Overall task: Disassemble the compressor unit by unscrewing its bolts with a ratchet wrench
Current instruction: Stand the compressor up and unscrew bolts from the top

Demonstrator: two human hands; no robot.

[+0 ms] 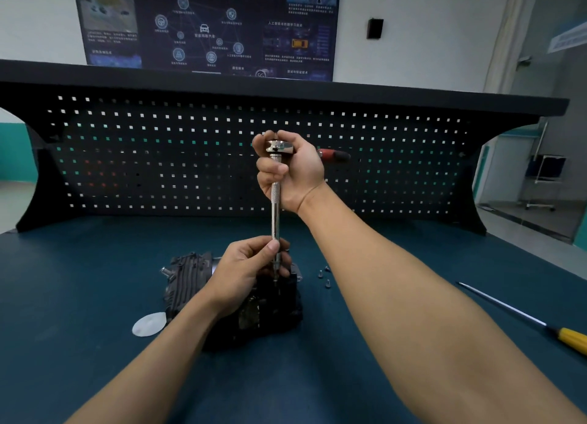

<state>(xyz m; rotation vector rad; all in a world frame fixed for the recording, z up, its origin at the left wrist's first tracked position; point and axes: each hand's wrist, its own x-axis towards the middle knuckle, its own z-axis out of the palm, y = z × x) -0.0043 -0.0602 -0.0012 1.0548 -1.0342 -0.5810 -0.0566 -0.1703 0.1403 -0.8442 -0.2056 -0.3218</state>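
Blue bench (pixel 95 296): right hand (pixel 295 169) grips ratchet wrench (pixel 279 147), left hand (pixel 244 271) pinches its extension (pixel 275 214).

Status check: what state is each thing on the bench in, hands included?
ratchet wrench: head gripped by right hand, red handle pointing right.
extension bar: upright, tip down on the compressor unit.
left hand: pinches the bar's lower end.
compressor unit: resting on the bench.
loose bolts: out, lying right of the unit.
screwdriver: lying untouched at right.
white disc: lying flat left of the unit.
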